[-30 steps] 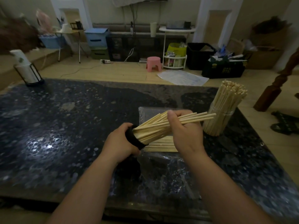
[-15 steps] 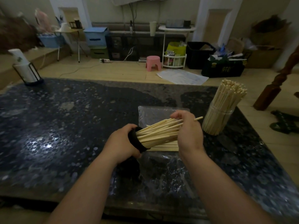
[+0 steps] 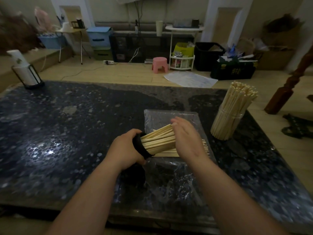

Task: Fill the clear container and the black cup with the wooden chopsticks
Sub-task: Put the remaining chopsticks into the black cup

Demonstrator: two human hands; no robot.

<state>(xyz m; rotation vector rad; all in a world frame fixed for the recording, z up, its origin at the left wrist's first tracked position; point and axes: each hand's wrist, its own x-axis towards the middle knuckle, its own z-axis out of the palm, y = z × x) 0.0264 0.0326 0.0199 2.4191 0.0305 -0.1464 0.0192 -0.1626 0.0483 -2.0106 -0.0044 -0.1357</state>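
Your right hand (image 3: 188,138) has let go of the bundle it was wrapped round half a second ago. It now lies flat, fingers straight, with the palm against the free ends of the wooden chopsticks (image 3: 159,139), and the one stick that poked out has gone in level with the rest. Your left hand (image 3: 125,150) grips the black cup (image 3: 139,146), fingers curled round it. It holds the cup tipped on its side just above the surface (image 3: 67,133), mouth toward 3 o'clock and packed with sticks. The clear container (image 3: 225,122) stands at 2 o'clock from your hands, well apart from them and upright near the right edge. It is crammed with sticks that fan out of its top, so that half of the job looks done. The cup looks nearly full as well. What seems left is a small layer of loose chopsticks (image 3: 166,154) lying flat on the clear plastic bag (image 3: 162,116) directly under the cup and your right hand, and then standing the cup up. I cannot count the loose ones, since your hand covers most of them. At 10 o'clock, in the far left corner, a black wire holder (image 3: 27,73) with a white roll stands well out of the way. Only the crinkled bag lies between your hands and the container.
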